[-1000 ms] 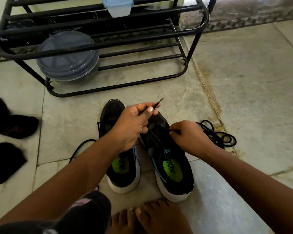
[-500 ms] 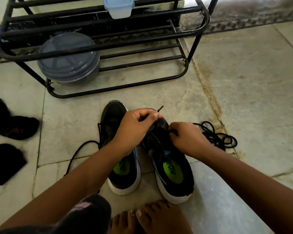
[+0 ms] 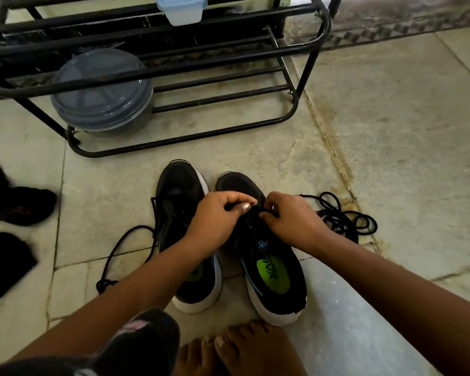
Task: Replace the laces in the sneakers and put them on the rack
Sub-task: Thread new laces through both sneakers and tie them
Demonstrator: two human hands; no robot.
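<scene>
Two black sneakers with white soles and green insoles stand side by side on the stone floor, the left sneaker point(image 3: 179, 202) and the right sneaker point(image 3: 272, 272). My left hand point(image 3: 215, 215) and my right hand point(image 3: 291, 218) meet over the right sneaker's eyelets, both pinching a black lace there. The lace between my fingers is mostly hidden. A loose black lace point(image 3: 342, 218) lies coiled right of the sneakers. Another black lace point(image 3: 120, 248) trails from the left sneaker across the floor. The black metal shoe rack point(image 3: 228, 126) stands beyond the sneakers.
A grey lidded round container point(image 3: 101, 90) sits on the rack's bottom shelf and a pale blue box point(image 3: 181, 9) on an upper bar. Two dark cloth items point(image 3: 8, 202) lie on the floor at left. My bare feet point(image 3: 236, 351) are just before the sneakers.
My left hand came down from holding the lace tip raised and now meets my right hand low over the right sneaker's eyelets. The lace tip no longer sticks up.
</scene>
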